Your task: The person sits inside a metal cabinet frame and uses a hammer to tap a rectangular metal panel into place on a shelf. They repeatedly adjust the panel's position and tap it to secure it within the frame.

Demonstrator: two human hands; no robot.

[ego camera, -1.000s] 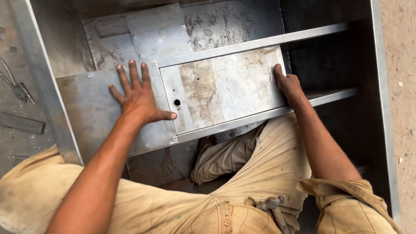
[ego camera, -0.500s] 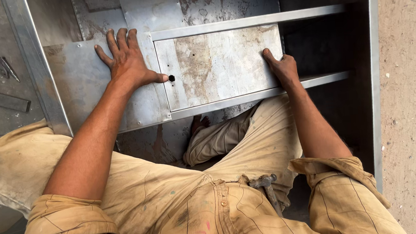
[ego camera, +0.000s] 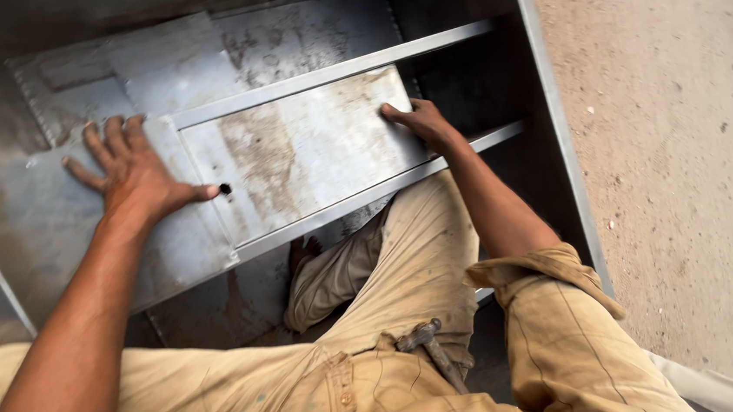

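Head view — hammer [ego camera: 430, 349], perhaps, waist-tucked.

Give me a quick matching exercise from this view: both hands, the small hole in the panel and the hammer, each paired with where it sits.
Things:
1. left hand
2. right hand
3. small hole
4. hammer

Places:
A. tucked at the waist of the tan clothing
B. spread flat on the grey metal sheet
C. gripping the right edge of the steel panel
D. just beside the left thumb tip

Pairs: 1-B, 2-C, 3-D, 4-A
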